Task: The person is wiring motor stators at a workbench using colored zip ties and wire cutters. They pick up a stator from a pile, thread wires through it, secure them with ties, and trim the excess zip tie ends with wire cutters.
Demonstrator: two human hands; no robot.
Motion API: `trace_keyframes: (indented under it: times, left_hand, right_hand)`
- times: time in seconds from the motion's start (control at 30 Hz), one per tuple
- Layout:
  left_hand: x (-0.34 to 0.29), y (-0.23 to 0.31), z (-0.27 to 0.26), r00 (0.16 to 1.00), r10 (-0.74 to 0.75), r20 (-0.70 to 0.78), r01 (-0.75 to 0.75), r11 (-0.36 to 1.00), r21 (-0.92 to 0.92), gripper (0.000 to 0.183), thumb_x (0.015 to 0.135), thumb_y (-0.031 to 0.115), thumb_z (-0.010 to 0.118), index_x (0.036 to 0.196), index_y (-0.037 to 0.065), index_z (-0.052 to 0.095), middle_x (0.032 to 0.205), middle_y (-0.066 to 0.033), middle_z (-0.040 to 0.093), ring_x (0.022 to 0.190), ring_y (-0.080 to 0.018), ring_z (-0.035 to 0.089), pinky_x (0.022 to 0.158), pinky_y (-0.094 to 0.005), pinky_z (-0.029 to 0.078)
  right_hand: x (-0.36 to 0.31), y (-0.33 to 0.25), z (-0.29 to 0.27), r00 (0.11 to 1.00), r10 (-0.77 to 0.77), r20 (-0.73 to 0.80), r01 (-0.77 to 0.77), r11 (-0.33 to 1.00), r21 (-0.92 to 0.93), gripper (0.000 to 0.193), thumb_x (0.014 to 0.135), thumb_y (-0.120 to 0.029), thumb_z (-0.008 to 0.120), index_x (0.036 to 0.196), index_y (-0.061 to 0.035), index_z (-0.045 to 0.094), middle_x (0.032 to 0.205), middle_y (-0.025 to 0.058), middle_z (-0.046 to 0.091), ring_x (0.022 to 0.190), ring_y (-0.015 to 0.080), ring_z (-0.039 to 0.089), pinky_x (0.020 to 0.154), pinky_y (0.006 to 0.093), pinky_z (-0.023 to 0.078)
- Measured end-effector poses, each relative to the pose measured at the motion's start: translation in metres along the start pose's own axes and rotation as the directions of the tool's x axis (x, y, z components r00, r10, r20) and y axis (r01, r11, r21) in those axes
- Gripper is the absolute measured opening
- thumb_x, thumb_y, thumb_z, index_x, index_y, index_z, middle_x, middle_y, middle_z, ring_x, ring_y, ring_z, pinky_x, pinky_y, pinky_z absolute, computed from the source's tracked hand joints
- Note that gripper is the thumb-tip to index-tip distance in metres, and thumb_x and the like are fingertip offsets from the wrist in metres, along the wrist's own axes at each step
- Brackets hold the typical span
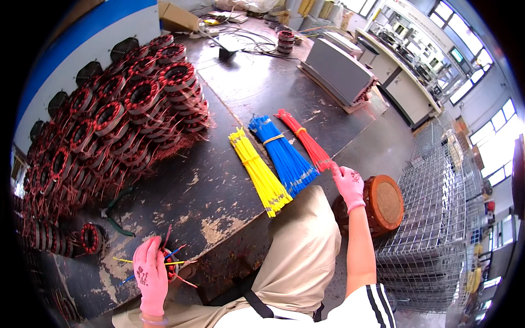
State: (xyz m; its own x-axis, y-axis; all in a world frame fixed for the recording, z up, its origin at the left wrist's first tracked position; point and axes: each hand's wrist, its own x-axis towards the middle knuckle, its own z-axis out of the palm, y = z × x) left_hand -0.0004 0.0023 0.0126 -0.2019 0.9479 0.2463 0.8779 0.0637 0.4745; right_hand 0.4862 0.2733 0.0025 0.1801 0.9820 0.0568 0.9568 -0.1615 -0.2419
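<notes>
My left hand (150,271), in a pink glove, is closed around a small ring-shaped motor stator (173,268) at the front edge of the workbench. Yellow, blue and red wire ends stick out from the stator on several sides. Part of it is hidden behind my fingers. My gloved right hand (349,188) reaches out to the right, its fingertips pinched at the near end of the bundle of red wires (307,141). Left of that lie a thicker bundle of blue wires (283,158) and a bundle of yellow wires (258,174), each tied with a band.
Stacked stators with red windings (136,104) cover the bench's left side, with green-handled pliers (116,218) nearby. Grey panels (337,71) stand at the far right of the bench. A round wooden stool (385,205) and a wire-mesh cage (429,218) are to my right.
</notes>
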Motion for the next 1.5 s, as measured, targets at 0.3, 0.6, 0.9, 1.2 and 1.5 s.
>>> trace_keyframes:
  times: [0.3, 0.6, 0.9, 1.2, 1.5]
  left_hand:
    - [-0.001, -0.001, 0.0, 1.0, -0.017, 0.006, 0.017, 1.0, -0.006, 0.03, 0.1, 0.006, 0.053, 0.128, 0.002, 0.062, 0.128, -0.0166, 0.063, 0.119, -0.0362, 0.057, 0.106, -0.0449, 0.042]
    - [0.0, 0.0, 0.006, 1.0, -0.02, 0.005, 0.02, 1.0, -0.022, 0.029, 0.1, 0.007, 0.053, 0.127, 0.002, 0.063, 0.128, -0.0165, 0.063, 0.119, -0.0365, 0.058, 0.106, -0.0451, 0.042]
    - [-0.001, -0.002, 0.001, 1.0, -0.017, 0.016, 0.017, 1.0, 0.004, 0.03, 0.102, 0.008, 0.052, 0.129, 0.001, 0.063, 0.13, -0.017, 0.063, 0.12, -0.0353, 0.058, 0.106, -0.0432, 0.044]
    - [-0.003, -0.005, 0.001, 1.0, -0.019, 0.006, 0.019, 0.999, -0.026, 0.029, 0.1, 0.006, 0.054, 0.128, 0.002, 0.064, 0.129, -0.0167, 0.063, 0.12, -0.0355, 0.058, 0.105, -0.0437, 0.043]
    - [0.001, 0.004, -0.001, 0.982, 0.13, -0.138, -0.117, 0.988, 0.101, 0.037, 0.095, 0.005, 0.06, 0.132, 0.002, 0.059, 0.134, -0.0163, 0.061, 0.124, -0.039, 0.056, 0.11, -0.0498, 0.041]
  right_hand:
    - [0.037, 0.041, 0.061, 0.982, 0.027, 0.189, -0.164, 0.627, 0.762, 0.055, 0.097, -0.056, 0.064, 0.089, -0.002, 0.072, 0.077, 0.0023, 0.069, 0.069, 0.0113, 0.064, 0.063, 0.0288, 0.05]
    - [0.044, 0.058, 0.053, 0.987, 0.16, 0.027, -0.142, 0.777, 0.614, 0.041, 0.098, -0.043, 0.069, 0.091, -0.0032, 0.072, 0.075, -0.0007, 0.067, 0.067, 0.0082, 0.06, 0.061, 0.027, 0.047]
    - [0.042, 0.041, 0.039, 0.992, 0.058, -0.115, 0.019, 0.817, 0.577, 0.018, 0.091, -0.023, 0.073, 0.098, -0.0062, 0.075, 0.082, 0.0039, 0.07, 0.073, 0.0149, 0.065, 0.067, 0.0312, 0.051]
    - [0.027, 0.035, 0.018, 0.976, -0.021, -0.216, 0.118, 0.887, 0.447, 0.014, 0.092, -0.012, 0.069, 0.105, -0.0058, 0.069, 0.096, 0.0115, 0.072, 0.085, 0.0258, 0.071, 0.078, 0.0369, 0.055]
    - [-0.052, -0.008, -0.078, 0.889, -0.114, -0.443, 0.364, 0.762, 0.535, 0.022, 0.091, 0.002, 0.067, 0.112, -0.0043, 0.071, 0.096, 0.005, 0.072, 0.078, 0.0113, 0.067, 0.072, 0.0265, 0.055]
